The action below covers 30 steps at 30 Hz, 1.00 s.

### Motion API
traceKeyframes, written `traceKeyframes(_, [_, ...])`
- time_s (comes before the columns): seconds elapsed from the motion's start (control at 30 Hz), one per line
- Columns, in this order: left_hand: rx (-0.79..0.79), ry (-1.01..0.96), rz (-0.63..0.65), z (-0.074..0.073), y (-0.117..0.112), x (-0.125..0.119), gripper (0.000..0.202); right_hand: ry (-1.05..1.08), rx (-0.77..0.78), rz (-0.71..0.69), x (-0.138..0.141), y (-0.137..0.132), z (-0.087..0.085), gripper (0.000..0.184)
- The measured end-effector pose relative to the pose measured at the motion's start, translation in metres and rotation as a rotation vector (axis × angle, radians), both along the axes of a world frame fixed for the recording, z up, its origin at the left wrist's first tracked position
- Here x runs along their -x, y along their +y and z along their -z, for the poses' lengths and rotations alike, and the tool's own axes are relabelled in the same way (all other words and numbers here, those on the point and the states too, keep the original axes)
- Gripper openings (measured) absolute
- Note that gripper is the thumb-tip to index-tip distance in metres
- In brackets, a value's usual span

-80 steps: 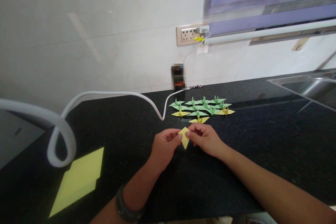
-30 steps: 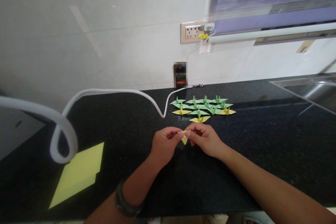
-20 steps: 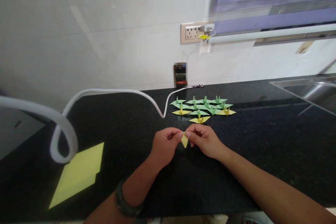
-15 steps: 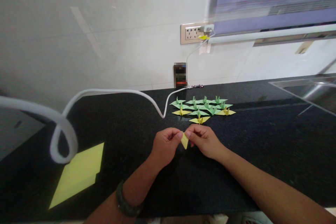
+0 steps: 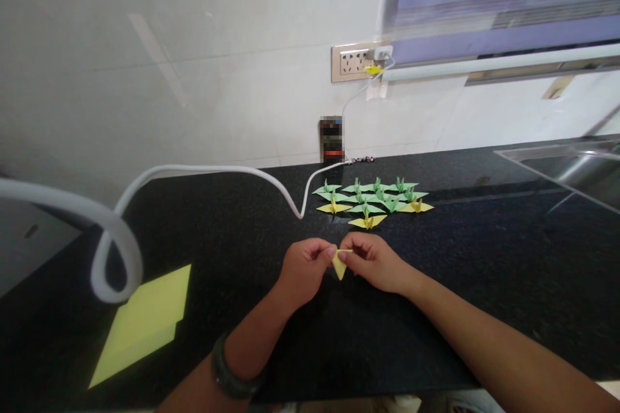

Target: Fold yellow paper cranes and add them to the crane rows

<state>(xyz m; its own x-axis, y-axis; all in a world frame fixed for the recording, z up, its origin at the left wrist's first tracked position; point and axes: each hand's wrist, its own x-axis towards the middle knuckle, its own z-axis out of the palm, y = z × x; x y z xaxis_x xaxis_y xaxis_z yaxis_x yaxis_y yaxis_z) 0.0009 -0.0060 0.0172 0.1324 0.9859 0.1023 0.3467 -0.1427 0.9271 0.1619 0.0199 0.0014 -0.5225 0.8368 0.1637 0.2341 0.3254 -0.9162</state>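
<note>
A small folded piece of yellow paper [image 5: 340, 267] is pinched between both hands above the dark countertop, its pointed end hanging down. My left hand [image 5: 306, 274] grips its left edge between thumb and fingers. My right hand [image 5: 375, 262] pinches its right side, with the thumb across the front. Part of the paper is hidden by the fingertips. Just beyond the hands stand several folded paper cranes: green ones [image 5: 359, 197] behind, and yellow ones [image 5: 368, 222] closer to me and at the sides.
Yellow paper sheets [image 5: 150, 313] lie on the left of the black countertop [image 5: 232, 226]. A thick white cable [image 5: 217, 168] loops above them. A phone-like device [image 5: 332, 139], pixelated, leans against the wall below a socket [image 5: 353, 62]. On the right is a sink [image 5: 586, 168].
My right fingers have shifted on the folded paper, and a thin top edge of it now shows between the hands. The cranes and sheets stay in place.
</note>
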Motion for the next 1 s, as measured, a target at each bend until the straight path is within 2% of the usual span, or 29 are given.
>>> traceKeyframes(0.17, [-0.077,0.076,-0.023,-0.0005,-0.002,-0.0002,0.027,-0.017,-0.12,0.018,0.0009,-0.0014,-0.0032,0.021])
traceKeyframes(0.4, [0.007,-0.117,-0.042,0.0033,0.0011,0.0,0.022,-0.003,-0.236,0.06,0.0041,-0.0058,-0.0093,0.021])
traceKeyframes(0.5, [0.043,-0.203,-0.049,0.003,0.0029,0.001,0.02,0.009,-0.194,0.066,0.0046,-0.0051,-0.0082,0.021])
traceKeyframes(0.67, [0.031,-0.239,-0.052,0.0028,0.0043,0.0019,0.019,0.02,-0.113,0.029,0.0032,-0.0035,-0.0049,0.02])
traceKeyframes(0.8, [0.05,-0.286,-0.053,0.0003,0.0027,0.0002,0.018,0.051,-0.089,0.087,0.0036,-0.0046,-0.0042,0.021])
traceKeyframes(1.0, [0.178,-0.443,0.098,-0.002,0.0014,-0.0035,0.022,0.194,0.079,0.15,0.004,-0.0008,-0.0039,0.024])
